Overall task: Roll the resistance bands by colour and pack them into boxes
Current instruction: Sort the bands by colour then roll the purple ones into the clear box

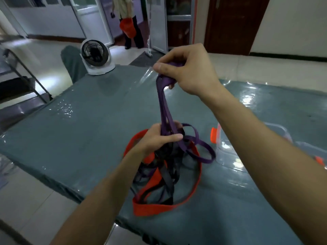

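Purple band (165, 106) stretches between a person's hands above the grey counter (88, 129): right hand (187, 69) raised, fingers curled round its top; left hand (157, 138) gripping it lower, atop a tangle of red band (152, 208) and black bands (167, 179). Clear box (228, 149) sits just right.

band pile (164, 174) on table (79, 135), near front edge. boxes (230, 149) right of pile. fan (95, 57) on floor behind pile, past table. left hand (157, 138) atop pile, right hand (189, 69) above, single band (163, 106) between.
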Demonstrator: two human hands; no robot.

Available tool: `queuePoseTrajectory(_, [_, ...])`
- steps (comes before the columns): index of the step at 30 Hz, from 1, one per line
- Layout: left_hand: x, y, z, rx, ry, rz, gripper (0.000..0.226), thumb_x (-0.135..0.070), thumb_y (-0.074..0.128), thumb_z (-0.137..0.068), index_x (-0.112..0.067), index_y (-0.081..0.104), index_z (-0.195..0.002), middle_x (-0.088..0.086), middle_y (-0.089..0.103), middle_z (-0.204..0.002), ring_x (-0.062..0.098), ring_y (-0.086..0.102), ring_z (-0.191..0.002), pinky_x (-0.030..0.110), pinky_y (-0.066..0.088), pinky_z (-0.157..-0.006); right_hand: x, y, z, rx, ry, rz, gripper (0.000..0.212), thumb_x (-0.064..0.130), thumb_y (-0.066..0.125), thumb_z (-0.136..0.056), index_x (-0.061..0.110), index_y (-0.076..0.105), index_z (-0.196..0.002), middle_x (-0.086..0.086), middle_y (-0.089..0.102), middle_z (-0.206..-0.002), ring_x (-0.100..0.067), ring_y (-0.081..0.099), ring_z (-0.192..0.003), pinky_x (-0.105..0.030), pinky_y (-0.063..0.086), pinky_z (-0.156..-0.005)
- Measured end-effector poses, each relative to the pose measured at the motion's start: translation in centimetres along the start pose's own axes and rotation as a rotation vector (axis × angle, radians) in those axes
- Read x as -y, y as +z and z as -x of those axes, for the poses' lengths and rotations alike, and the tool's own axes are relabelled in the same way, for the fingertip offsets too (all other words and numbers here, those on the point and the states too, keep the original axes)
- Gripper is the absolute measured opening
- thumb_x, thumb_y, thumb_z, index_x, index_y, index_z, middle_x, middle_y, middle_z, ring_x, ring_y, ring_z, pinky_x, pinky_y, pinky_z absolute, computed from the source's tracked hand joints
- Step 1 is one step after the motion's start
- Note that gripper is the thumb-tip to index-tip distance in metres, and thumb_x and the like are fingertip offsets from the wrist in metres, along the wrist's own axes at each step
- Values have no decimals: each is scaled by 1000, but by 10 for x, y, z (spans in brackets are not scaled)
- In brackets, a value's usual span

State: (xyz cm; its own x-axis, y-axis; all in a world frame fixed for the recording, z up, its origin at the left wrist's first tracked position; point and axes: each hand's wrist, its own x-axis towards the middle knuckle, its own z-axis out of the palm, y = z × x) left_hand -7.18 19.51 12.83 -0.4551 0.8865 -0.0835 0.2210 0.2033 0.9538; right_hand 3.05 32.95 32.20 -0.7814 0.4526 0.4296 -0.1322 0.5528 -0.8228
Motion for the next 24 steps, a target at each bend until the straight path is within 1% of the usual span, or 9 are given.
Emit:
queuePoseTrajectory(2, [1, 8, -9, -53, -14, -122, 10, -24, 69, -107, -23, 79, -108, -6, 84, -108, 15, 78, -112, 45, 56, -110, 4, 0, 1, -37, 7, 50, 14, 18, 85, -94, 4, 83, -98, -5, 79, -84, -21, 77, -65, -27, 62, -57])
queuePoseTrajectory(5, [-16, -22, -18, -136, -39, 80, 25, 2, 47, -111, -8, 61, -93, 4, 63, -64, 24, 72, -64, 51, 55, -92, -8, -20, 11, -220, 53, 94, 14, 20, 82, -96, 7, 80, -100, -5, 78, -87, -9, 72, -63, -23, 56, -55])
queuePoseTrajectory(7, [-39, -65, -18, -287, 95, 82, 17, -1, 57, -102, -17, 59, -97, 4, 56, -59, 19, 59, -48, 46, 55, -74, -24, -40, 27, -357, 126, 150, 10, 20, 81, -97, 11, 79, -102, -6, 75, -86, -3, 65, -56, -20, 51, -52])
queuePoseTrajectory(9, [-63, -109, -15, -381, 343, -86, 25, -26, 81, -88, -38, 64, -102, -6, 70, -67, 10, 66, -55, 30, 57, -63, -43, -51, 54, -424, 220, 125, 11, 17, 78, -99, 8, 77, -105, -14, 74, -88, -5, 60, -52, -21, 50, -51])
queuePoseTrajectory(12, [-53, -131, -22, -127, 440, -357, 48, -49, 96, -75, -36, 72, -114, -12, 79, -92, 7, 78, -86, 27, 62, -86, -60, -60, 97, -564, 260, 60, 8, 18, 77, -100, 11, 76, -103, -8, 74, -82, -9, 61, -54, -22, 51, -51])
queuePoseTrajectory(15, [27, -96, -12, 420, 27, -681, 29, -40, 89, -89, -22, 72, -104, 1, 79, -101, 30, 76, -102, 49, 59, -93, -73, -63, 143, -721, 378, 77, 5, 23, 77, -100, 23, 77, -95, 7, 77, -75, -7, 65, -60, -24, 55, -56])
queuePoseTrajectory(17, [71, -76, -1, 501, -33, -742, 18, -33, 80, -100, -22, 65, -100, 4, 74, -98, 34, 72, -101, 45, 56, -88, -95, -55, 180, -666, 578, 308, 6, 19, 74, -101, 21, 77, -96, 2, 80, -83, -15, 70, -70, -34, 57, -69])
queuePoseTrajectory(21, [49, -72, -16, 176, 168, -622, 12, -21, 72, -102, -23, 61, -103, 2, 70, -95, 27, 67, -90, 35, 43, -75, -130, -20, 234, -116, 987, 844, 38, 37, 63, -107, 1, 74, -116, -26, 73, -123, -43, 68, -113, -45, 54, -98])
queuePoseTrajectory(24, [1, -68, -25, 269, 314, -725, 19, -12, 79, -90, -17, 71, -106, 5, 75, -99, 28, 69, -93, 28, 39, -73, -125, 20, 232, -27, 817, 692, 89, 65, 75, -90, 12, 49, -156, -11, 49, -161, -33, 49, -146, -40, 41, -118])
